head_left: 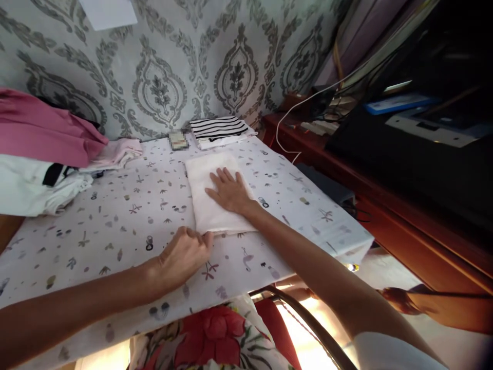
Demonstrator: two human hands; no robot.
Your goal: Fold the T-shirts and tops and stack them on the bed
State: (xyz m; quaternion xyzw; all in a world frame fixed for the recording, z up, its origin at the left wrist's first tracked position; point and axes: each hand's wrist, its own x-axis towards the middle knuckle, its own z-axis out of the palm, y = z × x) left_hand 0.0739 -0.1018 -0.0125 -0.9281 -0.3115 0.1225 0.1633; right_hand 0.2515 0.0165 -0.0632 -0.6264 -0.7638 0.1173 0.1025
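- The left hand [187, 257] is curled up and seems to pinch the near edge of one folded white cloth [210, 218], on the flat patterned tablecloth [123, 221].
- The right hand [231, 192] lies flat on it, fingers spread, maybe to keep it still: two hands, one cloth.
- One heap of clothes [50, 128] sits left; I can't count them all.
- One small blurry thing [178, 141] and one folded striped cloth [219, 128] sit far back, maybe to leave room.

Left hand [187, 257] curled inward; right hand [230, 192] splayed flat, palm down
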